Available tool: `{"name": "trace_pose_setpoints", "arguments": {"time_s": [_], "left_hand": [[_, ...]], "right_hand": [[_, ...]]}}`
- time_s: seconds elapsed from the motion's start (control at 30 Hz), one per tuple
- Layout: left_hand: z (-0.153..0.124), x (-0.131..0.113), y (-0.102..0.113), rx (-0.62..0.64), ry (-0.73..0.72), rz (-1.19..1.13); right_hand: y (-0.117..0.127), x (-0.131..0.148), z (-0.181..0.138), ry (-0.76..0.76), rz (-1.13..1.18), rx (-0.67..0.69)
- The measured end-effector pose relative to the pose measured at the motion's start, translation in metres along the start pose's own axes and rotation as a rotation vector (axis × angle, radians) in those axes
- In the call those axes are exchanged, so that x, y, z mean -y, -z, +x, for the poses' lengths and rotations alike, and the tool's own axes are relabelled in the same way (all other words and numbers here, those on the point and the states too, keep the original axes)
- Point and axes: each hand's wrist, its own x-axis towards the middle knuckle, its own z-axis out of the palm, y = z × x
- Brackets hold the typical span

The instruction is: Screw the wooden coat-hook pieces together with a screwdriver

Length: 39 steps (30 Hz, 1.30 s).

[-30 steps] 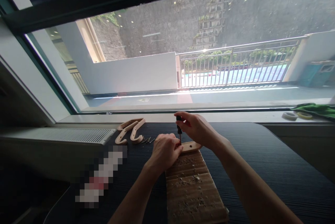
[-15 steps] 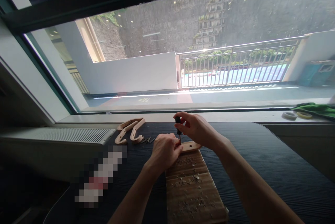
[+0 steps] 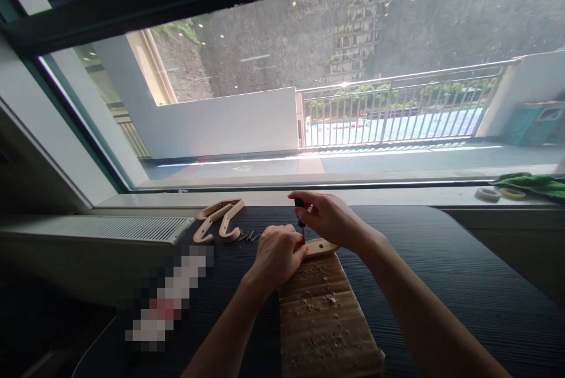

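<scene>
My right hand (image 3: 329,216) is closed round the black handle of a screwdriver (image 3: 299,212), which stands upright with its shaft pointing down. The tip of the shaft is hidden by my left fingers. Below it lies a pale wooden hook (image 3: 321,246) with a dark hole, at the far end of a corrugated cardboard piece (image 3: 326,319) full of small punctures. My left hand (image 3: 280,251) presses on the hook's left end, fingers closed at the screwdriver's tip; a screw there cannot be made out.
More wooden hooks (image 3: 220,219) lie on the dark table (image 3: 441,284) to the left, beside several loose screws (image 3: 249,236). Tape rolls (image 3: 488,194) and a green cloth (image 3: 534,185) rest on the windowsill at right. A blurred-out patch (image 3: 172,301) covers something at left.
My right index finger has stretched further left over the top of the screwdriver handle, and the hand has turned slightly. My left hand and the hook stay in place.
</scene>
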Motion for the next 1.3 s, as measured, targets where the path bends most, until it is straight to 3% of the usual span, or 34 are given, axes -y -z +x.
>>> {"name": "trace_pose_setpoints", "arguments": {"time_s": [0.4, 1.3], "left_hand": [[-0.0014, 0.0041, -0.0047, -0.053, -0.053, 0.003], [0.0002, 0.0051, -0.0069, -0.042, -0.043, 0.011]], "right_hand": [[0.0014, -0.0021, -0.0009, 0.0, 0.032, -0.008], [0.0009, 0.0019, -0.0011, 0.016, 0.053, -0.017]]}}
